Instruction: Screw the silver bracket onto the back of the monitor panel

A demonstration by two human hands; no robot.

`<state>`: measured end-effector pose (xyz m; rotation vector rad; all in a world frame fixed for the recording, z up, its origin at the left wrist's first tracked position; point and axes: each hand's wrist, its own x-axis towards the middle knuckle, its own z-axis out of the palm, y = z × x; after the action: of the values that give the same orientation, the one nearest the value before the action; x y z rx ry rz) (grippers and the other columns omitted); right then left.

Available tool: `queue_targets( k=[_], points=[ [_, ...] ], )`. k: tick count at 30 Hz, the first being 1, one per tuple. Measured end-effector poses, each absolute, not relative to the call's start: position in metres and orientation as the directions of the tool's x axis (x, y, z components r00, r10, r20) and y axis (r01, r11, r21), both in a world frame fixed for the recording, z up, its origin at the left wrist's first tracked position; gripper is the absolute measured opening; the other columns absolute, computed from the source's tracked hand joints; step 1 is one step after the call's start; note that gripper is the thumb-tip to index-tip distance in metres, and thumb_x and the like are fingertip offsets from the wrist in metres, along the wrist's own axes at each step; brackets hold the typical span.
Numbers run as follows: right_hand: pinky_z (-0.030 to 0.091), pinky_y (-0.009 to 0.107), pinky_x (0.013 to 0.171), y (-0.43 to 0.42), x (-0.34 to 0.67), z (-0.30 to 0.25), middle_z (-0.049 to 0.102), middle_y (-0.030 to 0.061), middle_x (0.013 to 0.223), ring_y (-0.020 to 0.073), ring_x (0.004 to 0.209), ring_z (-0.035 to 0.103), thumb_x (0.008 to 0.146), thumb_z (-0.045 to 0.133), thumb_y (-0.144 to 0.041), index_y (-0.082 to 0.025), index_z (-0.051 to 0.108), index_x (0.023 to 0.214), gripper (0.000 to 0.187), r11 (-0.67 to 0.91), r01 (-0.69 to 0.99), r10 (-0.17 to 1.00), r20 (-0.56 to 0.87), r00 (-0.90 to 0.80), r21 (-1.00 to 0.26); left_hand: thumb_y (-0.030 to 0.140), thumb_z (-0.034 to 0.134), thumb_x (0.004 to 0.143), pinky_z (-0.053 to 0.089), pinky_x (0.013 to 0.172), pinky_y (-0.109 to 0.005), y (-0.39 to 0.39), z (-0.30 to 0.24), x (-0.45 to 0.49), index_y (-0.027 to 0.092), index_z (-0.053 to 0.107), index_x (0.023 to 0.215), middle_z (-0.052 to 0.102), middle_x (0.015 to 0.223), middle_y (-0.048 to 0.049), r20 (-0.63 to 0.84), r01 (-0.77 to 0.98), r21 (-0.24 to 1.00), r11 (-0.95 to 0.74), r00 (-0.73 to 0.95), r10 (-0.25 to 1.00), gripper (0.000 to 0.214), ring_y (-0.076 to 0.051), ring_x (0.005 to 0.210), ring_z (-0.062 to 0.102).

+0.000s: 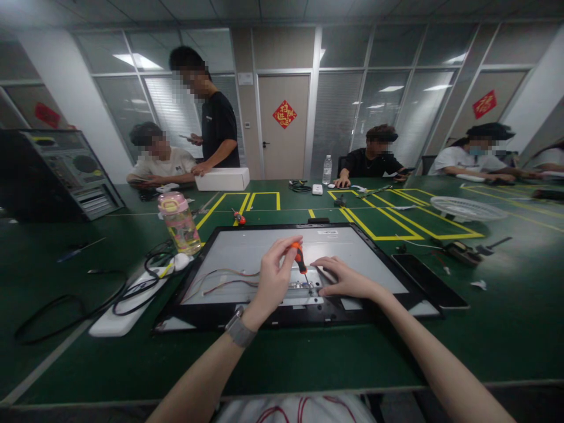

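My left hand [278,265] is closed around the orange and black handle of a screwdriver [300,258]. The screwdriver stands slightly tilted, its tip down at a small metal bracket with a circuit board [304,286]. That bracket sits on the grey metal back of a flat display panel [352,249] with a black frame, lying flat on the table. My right hand [346,277] rests by the bracket's right side, thumb and fingers apart, its fingertips near the screwdriver tip. Thin coloured wires [229,275] run left from the bracket across the panel.
A white power strip [117,317] with black cables and a pink-lidded bottle [180,226] stand left of the panel. A phone [429,282] lies at its right edge. Beyond are a red-handled tool [238,217], a white box [222,179], a computer case [66,170] and several people.
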<state>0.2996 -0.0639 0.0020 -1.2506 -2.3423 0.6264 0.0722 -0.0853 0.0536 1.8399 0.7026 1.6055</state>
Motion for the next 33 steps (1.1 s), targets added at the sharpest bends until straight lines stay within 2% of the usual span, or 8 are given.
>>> queue_targets(
  k=[2, 4, 9, 13, 18, 23, 29, 33],
  points=[
    [0.031, 0.046, 0.106, -0.064, 0.2991, 0.0024, 0.052, 0.0066, 0.132, 0.0306, 0.122, 0.041, 0.07, 0.073, -0.054, -0.027, 0.051, 0.129, 0.069, 0.498, 0.66, 0.845, 0.144, -0.515, -0.562, 0.025, 0.061, 0.085, 0.049, 0.08, -0.03, -0.0854, 0.0532, 0.0723, 0.021, 0.069, 0.098, 0.061, 0.092, -0.0043, 0.703, 0.071, 0.703, -0.707, 0.078, 0.707, 0.016, -0.017, 0.086, 0.06],
    [0.031, 0.047, 0.106, -0.0646, 0.2985, 0.0034, 0.052, 0.0064, 0.132, 0.0307, 0.123, 0.04, 0.07, 0.073, -0.054, -0.028, 0.051, 0.13, 0.069, 0.493, 0.662, 0.848, 0.141, -0.511, -0.566, 0.026, 0.063, 0.084, 0.048, 0.078, -0.029, -0.086, 0.0533, 0.072, 0.022, 0.07, 0.097, 0.057, 0.089, -0.0029, 0.711, 0.118, 0.693, -0.712, 0.051, 0.701, 0.016, -0.015, 0.083, 0.058],
    [0.032, 0.046, 0.105, -0.0659, 0.2982, 0.0048, 0.053, 0.0069, 0.129, 0.0305, 0.121, 0.042, 0.07, 0.073, -0.053, -0.028, 0.051, 0.129, 0.068, 0.484, 0.658, 0.852, 0.141, -0.504, -0.577, 0.022, 0.045, 0.094, 0.045, 0.086, -0.031, -0.0879, 0.0546, 0.0718, 0.023, 0.064, 0.115, 0.059, 0.104, -0.006, 0.699, 0.079, 0.699, -0.711, 0.133, 0.702, 0.028, -0.017, 0.097, 0.057],
    [0.031, 0.045, 0.106, -0.0655, 0.2991, 0.0037, 0.052, 0.0068, 0.131, 0.0301, 0.123, 0.04, 0.07, 0.073, -0.054, -0.026, 0.051, 0.13, 0.069, 0.492, 0.657, 0.848, 0.143, -0.511, -0.571, 0.026, 0.06, 0.086, 0.046, 0.078, -0.029, -0.0893, 0.0541, 0.072, 0.022, 0.069, 0.1, 0.053, 0.085, -0.0018, 0.715, 0.161, 0.68, -0.715, 0.071, 0.696, 0.017, -0.014, 0.079, 0.056],
    [0.03, 0.045, 0.107, -0.065, 0.2998, 0.0025, 0.052, 0.0059, 0.131, 0.0304, 0.123, 0.039, 0.07, 0.073, -0.054, -0.027, 0.051, 0.129, 0.069, 0.494, 0.659, 0.848, 0.146, -0.51, -0.566, 0.024, 0.04, 0.096, 0.046, 0.087, -0.033, -0.0902, 0.0545, 0.0713, 0.023, 0.062, 0.117, 0.058, 0.107, -0.0064, 0.695, 0.08, 0.699, -0.711, 0.158, 0.701, 0.031, -0.017, 0.097, 0.058],
    [0.032, 0.044, 0.106, -0.0645, 0.3002, 0.002, 0.051, 0.0065, 0.132, 0.0301, 0.123, 0.039, 0.07, 0.072, -0.055, -0.027, 0.05, 0.13, 0.07, 0.492, 0.655, 0.847, 0.143, -0.512, -0.573, 0.024, 0.058, 0.087, 0.047, 0.077, -0.028, -0.09, 0.0555, 0.0719, 0.022, 0.068, 0.103, 0.058, 0.088, -0.0023, 0.72, 0.116, 0.677, -0.727, 0.099, 0.686, 0.019, -0.015, 0.081, 0.058],
    [0.031, 0.045, 0.106, -0.063, 0.3003, 0.0009, 0.052, 0.0072, 0.131, 0.0305, 0.122, 0.04, 0.07, 0.072, -0.056, -0.025, 0.05, 0.13, 0.071, 0.493, 0.658, 0.847, 0.143, -0.511, -0.569, 0.021, 0.043, 0.095, 0.044, 0.089, -0.032, -0.0908, 0.0538, 0.0716, 0.022, 0.061, 0.118, 0.06, 0.105, -0.0062, 0.702, 0.061, 0.693, -0.719, 0.173, 0.691, 0.03, -0.017, 0.099, 0.057],
    [0.031, 0.046, 0.106, -0.0641, 0.2996, 0.0027, 0.052, 0.0066, 0.131, 0.0311, 0.122, 0.04, 0.07, 0.072, -0.056, -0.027, 0.05, 0.13, 0.07, 0.488, 0.659, 0.848, 0.134, -0.512, -0.572, 0.023, 0.06, 0.086, 0.046, 0.08, -0.028, -0.0904, 0.0535, 0.0728, 0.021, 0.068, 0.102, 0.055, 0.087, -0.0017, 0.723, 0.122, 0.673, -0.73, 0.103, 0.683, 0.018, -0.014, 0.082, 0.056]
  ],
)
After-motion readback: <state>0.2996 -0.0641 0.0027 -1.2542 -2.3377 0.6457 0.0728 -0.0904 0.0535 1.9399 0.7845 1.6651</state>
